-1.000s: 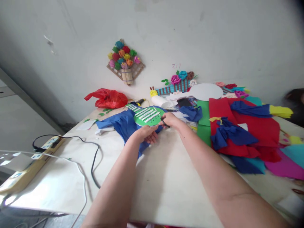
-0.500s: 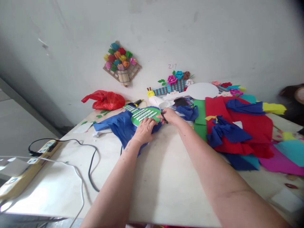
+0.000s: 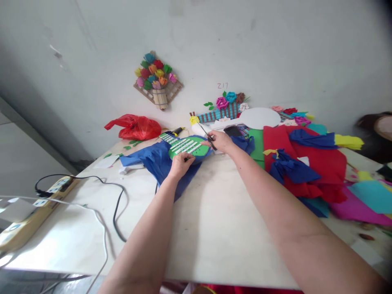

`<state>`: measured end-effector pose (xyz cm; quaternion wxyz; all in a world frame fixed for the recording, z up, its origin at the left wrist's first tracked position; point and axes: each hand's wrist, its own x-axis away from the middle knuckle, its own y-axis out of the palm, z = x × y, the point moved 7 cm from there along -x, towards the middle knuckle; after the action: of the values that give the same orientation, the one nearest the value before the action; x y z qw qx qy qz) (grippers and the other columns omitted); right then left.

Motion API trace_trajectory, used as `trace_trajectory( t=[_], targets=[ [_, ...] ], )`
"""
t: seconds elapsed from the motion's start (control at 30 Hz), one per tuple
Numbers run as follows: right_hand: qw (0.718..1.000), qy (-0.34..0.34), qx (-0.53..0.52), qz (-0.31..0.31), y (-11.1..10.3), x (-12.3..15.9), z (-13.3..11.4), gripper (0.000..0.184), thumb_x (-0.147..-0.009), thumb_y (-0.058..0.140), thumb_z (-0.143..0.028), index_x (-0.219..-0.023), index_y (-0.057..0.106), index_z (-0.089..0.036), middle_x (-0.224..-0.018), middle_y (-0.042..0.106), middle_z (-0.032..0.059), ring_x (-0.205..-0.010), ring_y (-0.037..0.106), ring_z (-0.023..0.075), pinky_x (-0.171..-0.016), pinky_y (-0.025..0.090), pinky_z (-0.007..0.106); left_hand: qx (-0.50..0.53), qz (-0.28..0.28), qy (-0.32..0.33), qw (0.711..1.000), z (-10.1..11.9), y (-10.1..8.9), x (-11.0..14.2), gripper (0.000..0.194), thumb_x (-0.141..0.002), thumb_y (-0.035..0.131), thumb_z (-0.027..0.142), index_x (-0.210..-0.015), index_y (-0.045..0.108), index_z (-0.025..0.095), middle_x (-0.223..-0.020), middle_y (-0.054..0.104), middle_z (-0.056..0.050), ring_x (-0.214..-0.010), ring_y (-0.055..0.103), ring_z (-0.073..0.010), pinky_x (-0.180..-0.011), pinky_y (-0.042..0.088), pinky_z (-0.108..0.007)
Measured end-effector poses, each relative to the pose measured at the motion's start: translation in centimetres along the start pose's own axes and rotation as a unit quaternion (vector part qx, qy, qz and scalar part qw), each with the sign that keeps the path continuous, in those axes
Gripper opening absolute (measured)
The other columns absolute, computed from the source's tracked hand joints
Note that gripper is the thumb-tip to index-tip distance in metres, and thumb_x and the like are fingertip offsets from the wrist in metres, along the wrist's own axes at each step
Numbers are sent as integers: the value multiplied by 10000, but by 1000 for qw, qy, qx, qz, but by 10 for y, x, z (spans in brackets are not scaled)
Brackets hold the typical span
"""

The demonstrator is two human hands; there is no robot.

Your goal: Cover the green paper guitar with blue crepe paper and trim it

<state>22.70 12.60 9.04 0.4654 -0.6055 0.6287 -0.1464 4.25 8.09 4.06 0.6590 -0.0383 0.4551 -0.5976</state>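
A green guitar-shaped piece with rows of white strips [image 3: 200,152] lies on a sheet of blue paper [image 3: 157,159] in the middle of the table. My left hand [image 3: 181,165] is at its near edge, thumb and fingers pinched together over the blue paper. Something small and dark shows between those fingertips, too small to name. In my right hand [image 3: 221,141] is a pair of scissors [image 3: 211,141], blades pointing up and away from the table. That hand is just beyond the right end of the green piece, with a finger stretched towards it.
A red plastic bag [image 3: 139,127] sits at the back left. Cables and a power strip [image 3: 36,212] lie along the left side. Red cloth-like sheets [image 3: 306,159] and coloured paper pile up on the right, beside a phone [image 3: 233,131]. A white oval [image 3: 260,118] leans at the wall.
My left hand has gone from lying on the green piece to a pinch at its near edge. The scissors have tilted up, their blades now showing, and my right hand has risen slightly.
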Motion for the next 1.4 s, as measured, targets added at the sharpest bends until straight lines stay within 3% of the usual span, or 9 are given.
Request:
trace_trajectory(
  t=[0.23,0.47,0.6,0.73,0.9,1.07,1.4],
  targets=[
    [982,-57,150,-97,-7,15,7,433,-692,643,-545,-1035,646,-282,-913,706,-2,-852,629,201,-631,374,244,47,-33,-17,998,-7,6,-1,84,-704,612,215,-645,650,168,-745,688,-19,-710,627,-157,-695,484,-259],
    [929,-184,269,-178,-5,20,4,501,-700,622,-573,-1097,613,-267,-1021,682,31,-892,617,210,-625,352,249,31,-57,-31,997,-16,11,-5,83,-706,603,228,-668,655,176,-772,695,-29,-735,628,-167,-687,495,-262],
    [894,-235,329,-192,-2,26,2,489,-733,601,-562,-1109,609,-250,-1025,662,66,-886,607,216,-612,323,255,11,-61,-21,998,-13,10,-7,102,-721,590,248,-678,651,179,-776,689,-28,-720,617,-163,-677,485,-261],
    [878,-249,357,-201,0,32,2,439,-736,630,-488,-1106,609,-252,-1018,651,68,-878,599,218,-602,302,257,7,-64,5,998,-7,7,-9,113,-739,570,253,-685,641,184,-796,688,-24,-736,612,-154,-685,472,-254],
    [869,-268,361,-207,2,37,-2,365,-741,636,-368,-1083,615,-243,-1058,641,81,-881,583,223,-606,305,265,37,-62,25,997,-6,5,-11,111,-738,568,256,-679,619,177,-831,687,-38,-755,611,-149,-703,467,-262],
    [861,-290,367,-200,3,35,-7,356,-742,638,-355,-1071,613,-223,-1039,634,107,-855,576,235,-613,315,279,61,-57,48,995,-3,1,-12,119,-731,583,261,-657,611,173,-980,652,-66,-817,609,-147,-675,481,-247],
    [842,-327,367,-221,8,31,-16,301,-748,643,-292,-1034,623,-200,-980,627,99,-861,556,229,-622,317,283,22,-57,59,996,5,-4,-12,86,-744,603,206,-668,628,174,-1201,542,-75,-944,589,-177,-695,513,-265]
  ],
)
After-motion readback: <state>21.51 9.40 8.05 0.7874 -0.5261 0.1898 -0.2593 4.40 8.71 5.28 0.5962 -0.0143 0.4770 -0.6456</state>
